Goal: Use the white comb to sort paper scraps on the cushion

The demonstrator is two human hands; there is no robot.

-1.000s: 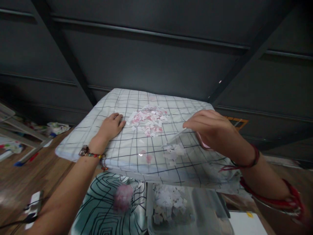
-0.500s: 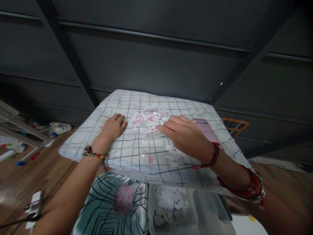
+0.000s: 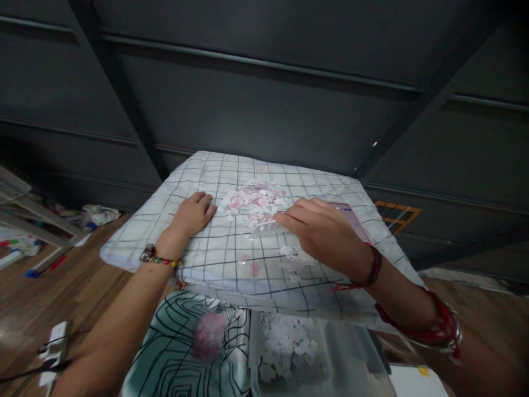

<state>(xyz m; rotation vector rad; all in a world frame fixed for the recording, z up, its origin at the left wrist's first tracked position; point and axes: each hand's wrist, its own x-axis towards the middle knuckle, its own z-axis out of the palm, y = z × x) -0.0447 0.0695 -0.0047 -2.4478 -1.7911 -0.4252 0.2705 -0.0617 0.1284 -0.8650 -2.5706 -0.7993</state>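
Observation:
A heap of small white and pink paper scraps (image 3: 256,198) lies on the white checked cloth (image 3: 223,259). My right hand (image 3: 318,231) is closed at the heap's near right side, fingers pinching a thin, pale, see-through strip (image 3: 264,227) that touches the scraps. What the strip is made of I cannot make out. My left hand (image 3: 193,214) rests flat on the cloth just left of the heap, fingers loosely apart and holding nothing. A smaller group of white scraps (image 3: 294,259) sits below my right hand. Pink scraps (image 3: 255,269) lie nearer the front edge.
A phone (image 3: 349,218) lies partly behind my right hand. Below the cloth's front edge are a clear plastic bin (image 3: 351,358) with white scraps and a green patterned cloth (image 3: 169,353) holding a pink pile (image 3: 210,335). A dark panelled wall (image 3: 264,105) stands behind.
My right hand has shifted slightly right and toward me, with the pale strip moving along. My left hand stays in place.

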